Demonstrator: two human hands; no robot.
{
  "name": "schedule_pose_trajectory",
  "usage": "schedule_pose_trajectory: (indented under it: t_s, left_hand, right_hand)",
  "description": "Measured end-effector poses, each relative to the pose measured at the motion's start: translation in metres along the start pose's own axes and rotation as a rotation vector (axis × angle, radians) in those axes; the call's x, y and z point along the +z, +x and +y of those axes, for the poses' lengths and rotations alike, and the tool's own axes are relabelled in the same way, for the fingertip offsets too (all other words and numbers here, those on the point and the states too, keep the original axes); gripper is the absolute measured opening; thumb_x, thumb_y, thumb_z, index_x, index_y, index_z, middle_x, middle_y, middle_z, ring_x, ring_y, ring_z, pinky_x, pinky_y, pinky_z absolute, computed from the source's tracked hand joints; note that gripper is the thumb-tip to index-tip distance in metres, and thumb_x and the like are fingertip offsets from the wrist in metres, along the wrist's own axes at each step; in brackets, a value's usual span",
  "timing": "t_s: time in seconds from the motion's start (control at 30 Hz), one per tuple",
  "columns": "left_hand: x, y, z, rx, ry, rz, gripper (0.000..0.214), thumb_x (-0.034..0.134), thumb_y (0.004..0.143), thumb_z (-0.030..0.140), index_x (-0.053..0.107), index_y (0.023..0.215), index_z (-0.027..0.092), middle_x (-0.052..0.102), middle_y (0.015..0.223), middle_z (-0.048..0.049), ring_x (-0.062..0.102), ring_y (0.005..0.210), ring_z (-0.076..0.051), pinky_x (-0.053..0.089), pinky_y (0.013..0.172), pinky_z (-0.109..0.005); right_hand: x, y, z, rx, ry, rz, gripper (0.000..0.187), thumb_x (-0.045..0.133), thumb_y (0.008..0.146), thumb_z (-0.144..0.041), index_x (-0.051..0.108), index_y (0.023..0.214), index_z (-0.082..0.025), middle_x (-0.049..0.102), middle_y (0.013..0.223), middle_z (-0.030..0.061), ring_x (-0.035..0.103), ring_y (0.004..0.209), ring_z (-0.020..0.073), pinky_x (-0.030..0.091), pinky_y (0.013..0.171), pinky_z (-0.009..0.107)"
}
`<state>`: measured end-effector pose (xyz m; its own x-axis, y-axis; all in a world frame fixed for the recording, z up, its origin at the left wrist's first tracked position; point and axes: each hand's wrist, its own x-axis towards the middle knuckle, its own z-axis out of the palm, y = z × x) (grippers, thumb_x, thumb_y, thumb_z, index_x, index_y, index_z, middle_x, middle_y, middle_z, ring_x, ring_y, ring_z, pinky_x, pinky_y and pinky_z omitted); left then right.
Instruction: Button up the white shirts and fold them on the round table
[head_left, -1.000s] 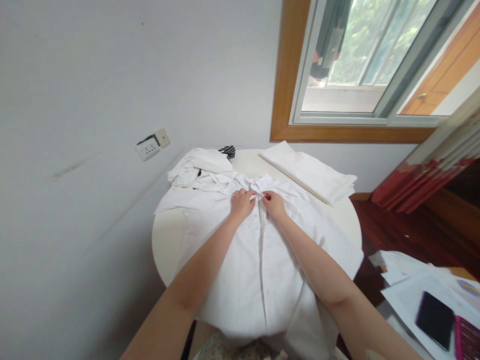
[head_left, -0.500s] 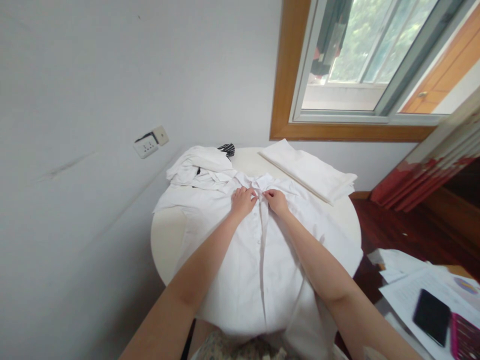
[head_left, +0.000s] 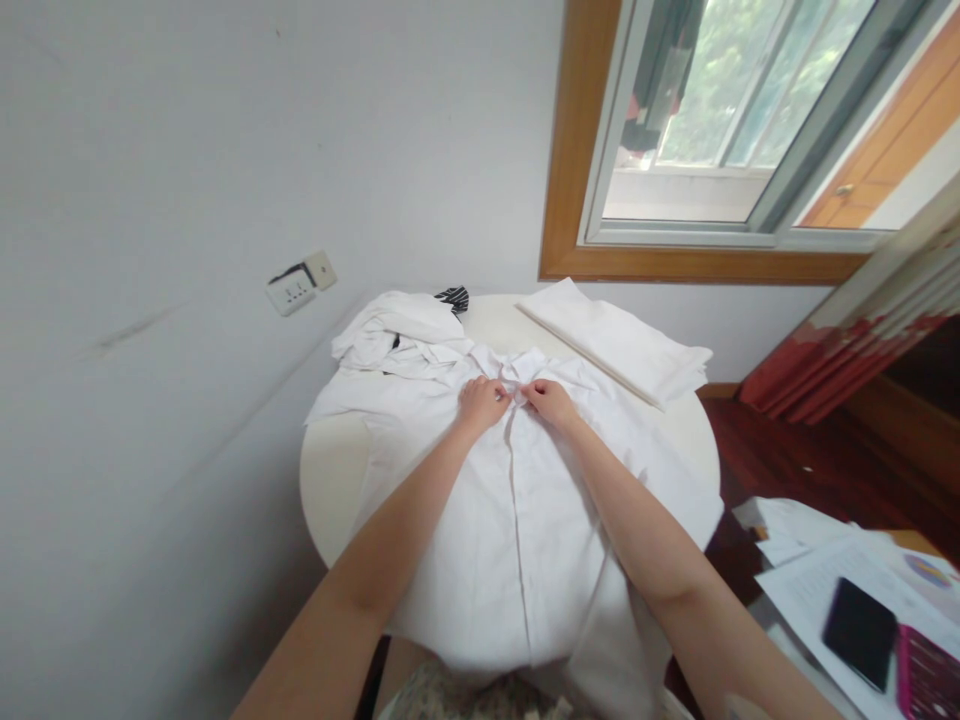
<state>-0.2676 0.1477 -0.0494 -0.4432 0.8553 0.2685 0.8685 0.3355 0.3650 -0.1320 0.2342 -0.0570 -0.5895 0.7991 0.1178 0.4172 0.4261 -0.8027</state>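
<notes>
A white button-front shirt (head_left: pixel 480 540) lies spread over a round table (head_left: pixel 328 490), its collar towards the wall and its hem hanging over the near edge. Just below the collar, my left hand (head_left: pixel 484 402) pinches the left front edge of the shirt. Close beside it, my right hand (head_left: pixel 550 401) pinches the right front edge, fingertips nearly meeting the left ones. Below the hands the two front edges lie together in a line. Any button between the fingertips is too small to make out.
A crumpled white garment (head_left: pixel 401 325) and a black striped cloth (head_left: pixel 454 298) lie at the table's back left. Folded white cloth (head_left: pixel 622 340) rests at the back right. Papers (head_left: pixel 810 570) and a black phone (head_left: pixel 860 633) are at the lower right. The wall (head_left: pixel 187 400) stands close on the left.
The right front edge of the shirt has moved left over the other, closing the gap below the collar. Both hands have shifted slightly left, still pinching the fabric.
</notes>
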Motion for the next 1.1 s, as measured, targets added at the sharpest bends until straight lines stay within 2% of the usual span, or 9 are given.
schedule_pose_trajectory:
  t_s: [0.1, 0.2, 0.27, 0.33, 0.4, 0.53, 0.7, 0.93, 1.1]
  left_hand:
    - [-0.004, 0.001, -0.002, 0.013, -0.038, -0.001, 0.023, 0.057, 0.078, 0.042, 0.068, 0.078, 0.022, 0.064, 0.083, -0.0060, 0.057, 0.084, -0.020, 0.041, 0.079, -0.030]
    - [-0.009, 0.001, -0.002, 0.006, -0.095, -0.071, 0.023, 0.056, 0.079, 0.042, 0.067, 0.078, 0.022, 0.065, 0.078, -0.0032, 0.057, 0.074, -0.017, 0.039, 0.066, -0.025]
    - [-0.011, 0.000, -0.002, -0.028, -0.121, -0.115, 0.023, 0.054, 0.080, 0.041, 0.066, 0.080, 0.022, 0.066, 0.077, -0.0019, 0.057, 0.068, -0.015, 0.036, 0.060, -0.023]
    - [-0.011, -0.001, -0.001, -0.053, -0.124, -0.109, 0.024, 0.052, 0.082, 0.041, 0.065, 0.082, 0.021, 0.067, 0.077, -0.0019, 0.057, 0.067, -0.014, 0.034, 0.057, -0.023]
    - [-0.009, -0.002, 0.000, -0.048, -0.120, -0.082, 0.025, 0.050, 0.083, 0.040, 0.065, 0.082, 0.021, 0.068, 0.079, -0.0025, 0.058, 0.069, -0.014, 0.034, 0.057, -0.023]
    - [-0.006, 0.000, -0.003, -0.070, -0.170, -0.082, 0.021, 0.052, 0.082, 0.037, 0.066, 0.082, 0.021, 0.069, 0.081, -0.0025, 0.060, 0.073, -0.015, 0.036, 0.059, -0.023]
    - [-0.009, 0.004, -0.008, -0.093, -0.392, -0.157, 0.024, 0.051, 0.083, 0.037, 0.066, 0.079, 0.018, 0.071, 0.081, -0.0017, 0.062, 0.073, -0.013, 0.039, 0.061, -0.021]
    - [-0.004, 0.005, -0.008, -0.116, -0.396, -0.133, 0.024, 0.053, 0.082, 0.038, 0.067, 0.080, 0.019, 0.071, 0.081, -0.0014, 0.063, 0.072, -0.014, 0.041, 0.062, -0.021]
    - [0.000, 0.006, -0.010, -0.112, -0.401, -0.125, 0.024, 0.051, 0.082, 0.038, 0.067, 0.081, 0.019, 0.071, 0.083, -0.0017, 0.063, 0.074, -0.014, 0.042, 0.064, -0.022]
  right_hand:
    - [-0.001, -0.003, -0.004, -0.020, -0.038, -0.033, 0.029, 0.051, 0.078, -0.042, 0.060, 0.067, -0.017, 0.054, 0.056, -0.0030, 0.045, 0.052, 0.0090, 0.028, 0.050, 0.020]
    - [-0.002, -0.003, -0.007, -0.054, -0.027, -0.031, 0.024, 0.053, 0.078, -0.038, 0.061, 0.070, -0.017, 0.054, 0.058, -0.0030, 0.046, 0.055, 0.0098, 0.029, 0.052, 0.020]
    - [-0.001, -0.001, -0.010, -0.088, -0.003, 0.030, 0.024, 0.050, 0.080, -0.036, 0.061, 0.071, -0.017, 0.054, 0.058, -0.0027, 0.046, 0.056, 0.0105, 0.031, 0.054, 0.021]
    - [0.000, 0.000, -0.014, -0.136, 0.020, 0.122, 0.023, 0.048, 0.082, -0.035, 0.060, 0.074, -0.017, 0.055, 0.061, -0.0021, 0.047, 0.058, 0.0113, 0.033, 0.056, 0.021]
    - [0.004, 0.001, -0.016, -0.196, 0.020, 0.178, 0.022, 0.046, 0.084, -0.032, 0.060, 0.076, -0.017, 0.057, 0.065, -0.0012, 0.049, 0.061, 0.0118, 0.034, 0.059, 0.021]
    - [0.011, 0.001, -0.014, -0.283, -0.098, 0.124, 0.016, 0.047, 0.084, -0.023, 0.061, 0.079, -0.016, 0.061, 0.071, 0.0020, 0.051, 0.065, 0.0132, 0.036, 0.065, 0.023]
    - [0.012, -0.001, -0.012, -0.283, -0.161, 0.107, 0.017, 0.050, 0.083, -0.019, 0.066, 0.079, -0.015, 0.065, 0.078, 0.0062, 0.055, 0.073, 0.0156, 0.038, 0.070, 0.024]
    - [0.012, -0.004, -0.010, -0.293, -0.106, 0.078, 0.021, 0.049, 0.083, -0.018, 0.070, 0.087, -0.017, 0.068, 0.086, 0.0065, 0.058, 0.080, 0.0170, 0.041, 0.074, 0.025]
    - [0.013, -0.003, -0.004, -0.273, -0.018, 0.048, 0.023, 0.050, 0.082, -0.021, 0.071, 0.091, -0.018, 0.068, 0.081, 0.0040, 0.057, 0.070, 0.0147, 0.040, 0.067, 0.024]
